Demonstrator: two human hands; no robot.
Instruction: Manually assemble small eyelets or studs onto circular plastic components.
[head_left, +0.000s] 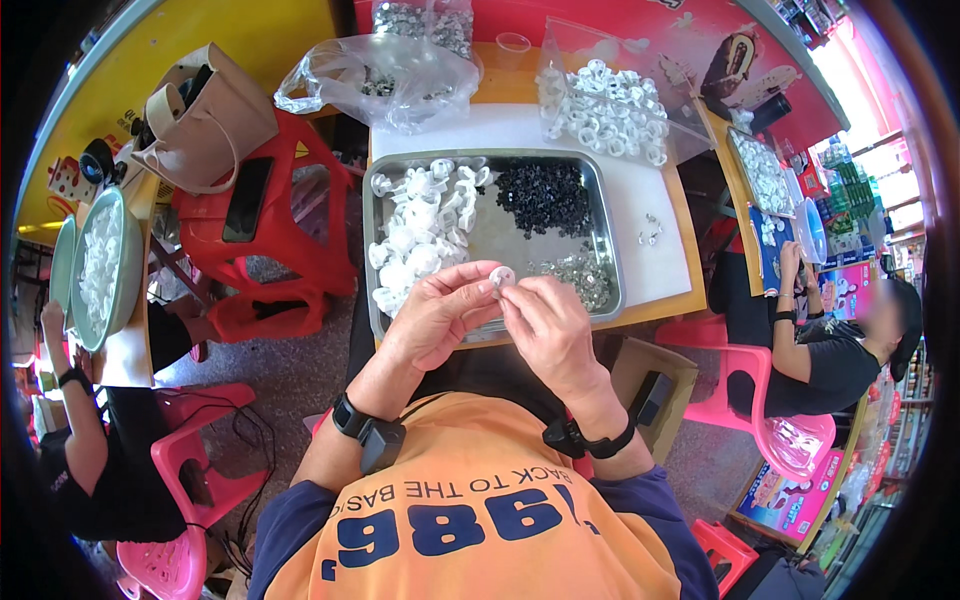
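Between both hands, over the near edge of a metal tray, I hold a small round white plastic part [502,276]. My left hand [442,305] pinches it from the left with thumb and index finger. The fingertips of my right hand [548,325] close on its right side. In the metal tray [487,240] lie a heap of white plastic parts [425,225] on the left, small black pieces [543,197] at the back right, and small clear or metallic pieces [585,280] at the near right. The exact kind of these parts is too small to tell.
Behind the tray, plastic bags of small parts [385,80] and a clear bin of white parts [610,110] stand on the table. A red stool [290,215] carries a phone [247,200] and a beige bag [205,120]. Co-workers sit at tables left and right [835,360].
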